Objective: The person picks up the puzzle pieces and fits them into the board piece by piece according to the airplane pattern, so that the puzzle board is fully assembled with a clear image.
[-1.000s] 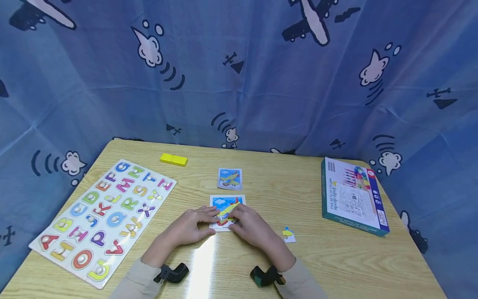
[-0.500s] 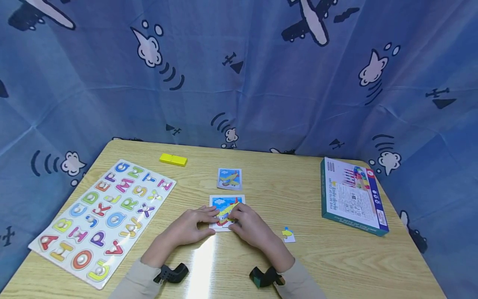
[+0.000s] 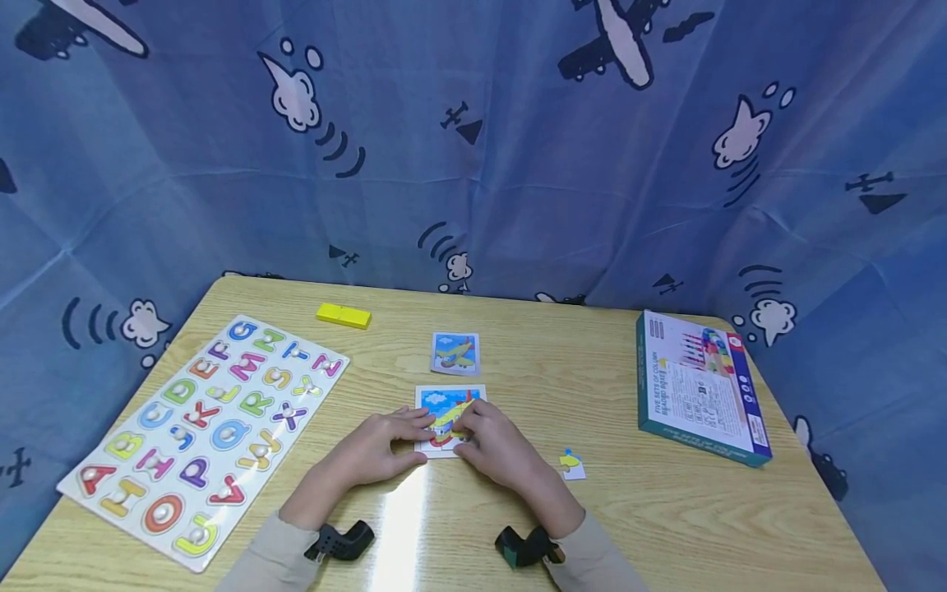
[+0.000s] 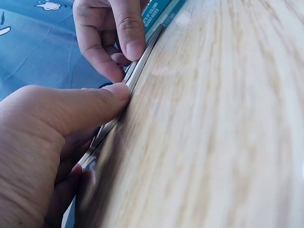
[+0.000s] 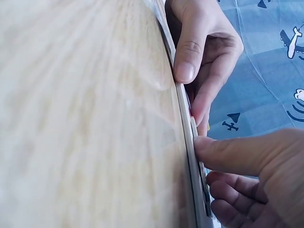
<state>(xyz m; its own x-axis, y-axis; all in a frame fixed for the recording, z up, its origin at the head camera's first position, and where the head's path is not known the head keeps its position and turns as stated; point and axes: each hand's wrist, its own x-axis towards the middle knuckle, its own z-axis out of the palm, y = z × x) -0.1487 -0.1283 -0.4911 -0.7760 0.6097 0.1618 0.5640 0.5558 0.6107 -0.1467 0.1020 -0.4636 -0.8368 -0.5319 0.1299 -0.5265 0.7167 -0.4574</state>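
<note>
A small framed jigsaw puzzle (image 3: 442, 398) showing a yellow and red airplane lies mid-table. My left hand (image 3: 385, 448) rests at its left side, fingers fairly straight over the picture and thumb by the near edge. At the lower right of the puzzle, my right hand (image 3: 494, 444) has curled fingers and thumb on a puzzle piece (image 5: 194, 128), whose thin edge shows in the right wrist view; the fingers hide most of it. A loose puzzle piece (image 3: 572, 467), yellow and blue on white, lies right of that hand. Beyond the puzzle is a matching picture card (image 3: 455, 353).
On the left lies a white alphabet board (image 3: 244, 386) with colored knobbed letters. A yellow block (image 3: 344, 316) sits near the far edge. A boxed set (image 3: 699, 386) with a green side stands at the right. A patterned blue curtain (image 3: 473, 148) hangs behind the table.
The puzzle piece under my right fingers sits a little flatter within the picture, with those fingers shifting only slightly. My left hand and the other objects keep their places.
</note>
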